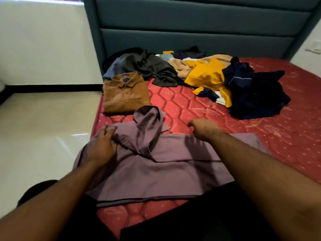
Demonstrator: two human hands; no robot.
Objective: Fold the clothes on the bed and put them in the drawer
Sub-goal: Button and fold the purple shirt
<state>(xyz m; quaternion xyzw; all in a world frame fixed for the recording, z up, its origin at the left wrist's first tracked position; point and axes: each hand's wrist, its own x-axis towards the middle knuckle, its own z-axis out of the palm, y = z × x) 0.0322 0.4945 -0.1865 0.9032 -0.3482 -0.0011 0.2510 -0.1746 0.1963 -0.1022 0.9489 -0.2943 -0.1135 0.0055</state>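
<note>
A mauve shirt (165,169) lies spread across the near part of the red mattress (191,105), one sleeve folded up over its middle. My left hand (101,146) grips the shirt's left shoulder edge. My right hand (204,128) hovers above the shirt's upper right edge, blurred, fingers curled and holding nothing. A folded brown shirt (126,94) rests by the left edge of the bed. Behind it lies a heap of unfolded clothes: dark grey (149,66), yellow (207,75), beige (180,66) and navy (255,91). No drawer is in view.
A teal padded headboard (191,32) stands at the far end of the bed. Glossy cream floor tiles (48,127) run along the left side, with a white wall behind. A dark cloth (199,218) lies over the nearest edge of the mattress.
</note>
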